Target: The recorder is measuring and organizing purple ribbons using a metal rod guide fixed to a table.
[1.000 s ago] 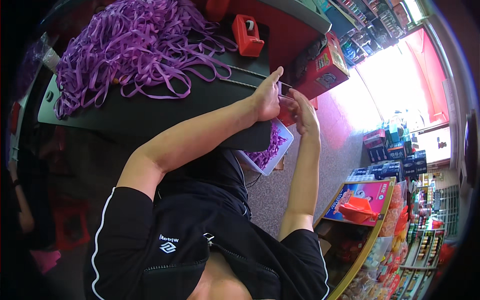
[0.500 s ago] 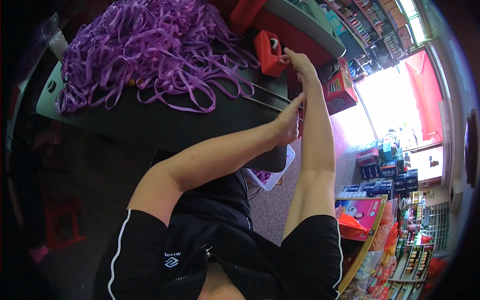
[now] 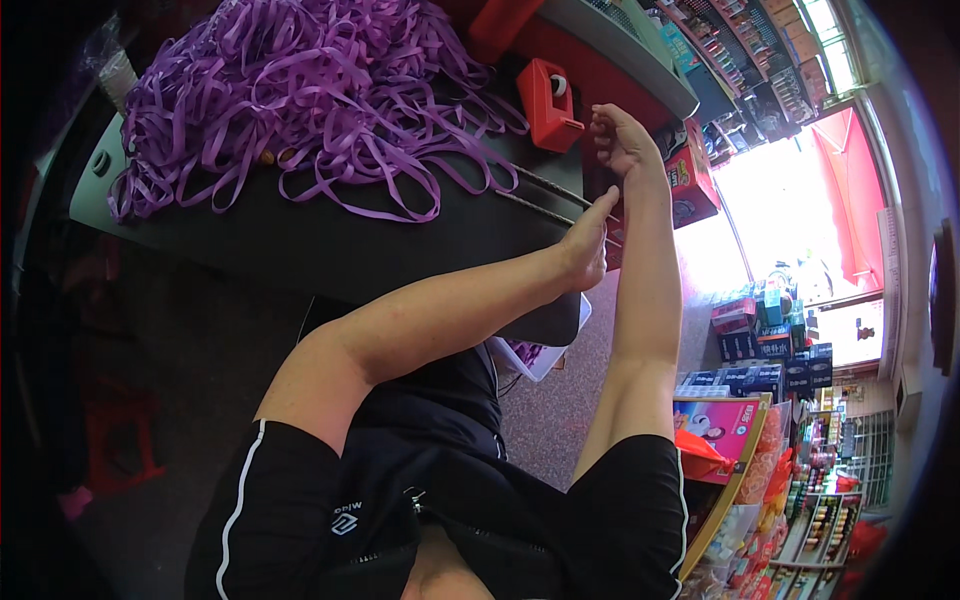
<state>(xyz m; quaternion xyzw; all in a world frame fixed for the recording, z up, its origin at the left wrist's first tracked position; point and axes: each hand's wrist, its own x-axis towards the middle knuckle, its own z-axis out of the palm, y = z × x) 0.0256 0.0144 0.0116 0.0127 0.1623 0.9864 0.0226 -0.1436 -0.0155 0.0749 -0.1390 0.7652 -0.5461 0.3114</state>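
A big tangled heap of purple ribbon loops (image 3: 290,100) covers the far left of a dark table (image 3: 330,250). Two thin, cord-like strips (image 3: 548,188) run from the heap toward the table's right end. My left hand (image 3: 586,245) is over that end, beside the strips, its thumb stretched away from me; the other fingers are mostly hidden, and whether they grip a strip cannot be made out. Farther out and to the right, my right hand (image 3: 628,142) hangs with bent, separated fingers and nothing visible in them. It is nearest to a red tape dispenser (image 3: 551,105).
A white plastic bin (image 3: 545,368) with purple ribbon in it stands below the table's right end. A red carton (image 3: 692,175) is beyond my right wrist. Stacked boxes (image 3: 765,330) and a goods display (image 3: 740,480) line the right. A red stool (image 3: 122,445) stands lower left.
My right hand has moved slightly right, away from the tape dispenser, and its fingers are more bent. My left hand stays at the table's end. The whole view has shifted a little.
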